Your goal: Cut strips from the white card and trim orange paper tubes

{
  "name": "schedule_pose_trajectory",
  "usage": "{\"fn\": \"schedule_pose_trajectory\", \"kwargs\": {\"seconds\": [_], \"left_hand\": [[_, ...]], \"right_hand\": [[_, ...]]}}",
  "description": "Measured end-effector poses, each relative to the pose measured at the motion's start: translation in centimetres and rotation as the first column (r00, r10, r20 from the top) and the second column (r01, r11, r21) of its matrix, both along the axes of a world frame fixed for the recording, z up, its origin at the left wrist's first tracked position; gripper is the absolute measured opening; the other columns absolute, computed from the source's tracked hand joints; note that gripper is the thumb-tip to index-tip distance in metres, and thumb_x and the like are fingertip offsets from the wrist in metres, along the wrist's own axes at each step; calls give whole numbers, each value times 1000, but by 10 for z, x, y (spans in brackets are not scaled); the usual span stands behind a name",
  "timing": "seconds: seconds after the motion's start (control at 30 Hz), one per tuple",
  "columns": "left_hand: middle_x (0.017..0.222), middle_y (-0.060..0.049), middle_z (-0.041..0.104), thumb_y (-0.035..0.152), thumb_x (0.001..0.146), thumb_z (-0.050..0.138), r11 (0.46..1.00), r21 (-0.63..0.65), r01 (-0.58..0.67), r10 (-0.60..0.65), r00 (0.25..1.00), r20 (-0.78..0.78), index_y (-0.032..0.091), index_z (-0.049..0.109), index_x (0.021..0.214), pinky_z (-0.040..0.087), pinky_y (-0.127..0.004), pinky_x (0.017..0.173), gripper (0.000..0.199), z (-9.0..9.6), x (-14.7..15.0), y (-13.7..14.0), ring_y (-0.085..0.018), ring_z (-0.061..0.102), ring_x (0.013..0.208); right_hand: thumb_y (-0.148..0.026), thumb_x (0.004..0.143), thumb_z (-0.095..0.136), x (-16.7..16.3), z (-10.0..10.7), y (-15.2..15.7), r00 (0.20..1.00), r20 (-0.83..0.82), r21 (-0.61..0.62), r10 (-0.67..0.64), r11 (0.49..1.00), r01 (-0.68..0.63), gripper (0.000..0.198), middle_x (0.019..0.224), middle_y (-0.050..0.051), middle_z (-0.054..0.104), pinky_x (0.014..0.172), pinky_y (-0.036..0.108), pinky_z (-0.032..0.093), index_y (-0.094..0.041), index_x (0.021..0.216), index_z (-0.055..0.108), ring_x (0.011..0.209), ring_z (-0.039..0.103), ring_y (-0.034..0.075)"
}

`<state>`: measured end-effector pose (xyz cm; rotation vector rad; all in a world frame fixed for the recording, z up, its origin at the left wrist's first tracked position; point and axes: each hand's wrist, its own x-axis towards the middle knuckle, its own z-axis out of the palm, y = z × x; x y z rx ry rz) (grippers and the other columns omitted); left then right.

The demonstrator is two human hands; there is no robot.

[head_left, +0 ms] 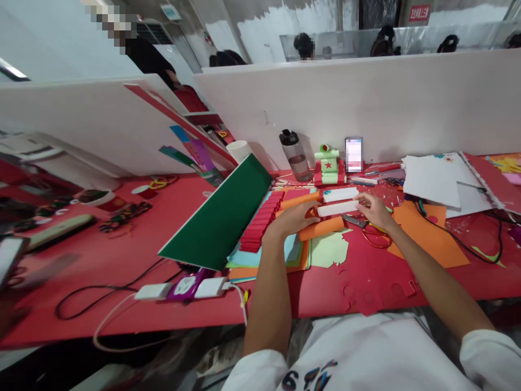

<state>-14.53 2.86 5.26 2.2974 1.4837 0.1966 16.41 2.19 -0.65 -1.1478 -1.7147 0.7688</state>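
Note:
A white paper strip or roll (pixel 338 208) lies level between my hands. My right hand (pixel 372 209) pinches its right end with thumb and fingertips. At its left end, my left hand (pixel 293 217) has curled fingers closed on it. Just in front is an orange paper roll (pixel 321 228), and another orange roll (pixel 300 200) lies behind my left hand. A second white piece (pixel 340 194) sits behind the held one. Red-handled scissors (pixel 376 237) rest under my right wrist, blades pointing left. Left of my left hand is a row of folded red paper (pixel 262 222).
A green board (pixel 220 217) leans left of the coloured sheets. Behind stand a water bottle (pixel 299 160), a green-and-red paper model (pixel 329 167) and a phone (pixel 354 155). Orange paper (pixel 427 233) and a black cable lie right. A power strip (pixel 188 286) with chargers is at front left.

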Motion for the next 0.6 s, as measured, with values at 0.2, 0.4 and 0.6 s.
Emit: {"fn": "schedule_pose_trajectory", "kwargs": {"seconds": [0.2, 0.4, 0.6], "left_hand": [[147, -6, 70, 40, 93, 66, 997, -73, -10, 11, 1000, 9, 28, 60, 146, 53, -36, 111, 56, -2, -14, 1, -28, 67, 134], [145, -5, 71, 38, 95, 62, 994, -76, -75, 72, 996, -51, 28, 67, 137, 54, -36, 105, 44, 2, -14, 1, -29, 69, 129], [135, -3, 75, 42, 96, 61, 1000, -30, 5, -3, 998, 55, 29, 68, 132, 54, -32, 94, 40, -4, -6, 5, -26, 71, 119]], "right_hand": [[-31, 91, 64, 1, -2, 1, 999, 20, -10, 29, 1000, -29, 18, 111, 9, 77, 91, 41, 59, -21, 105, 70, 102, 74, 25], [-30, 92, 65, 0, -3, 0, 999, 0, -38, 54, 998, -54, 17, 108, 9, 77, 91, 41, 59, -22, 105, 70, 101, 75, 25], [-36, 93, 65, 0, -1, -2, 998, -18, -52, 58, 997, -59, 20, 110, 10, 76, 87, 40, 60, -22, 107, 69, 104, 74, 27]]}}
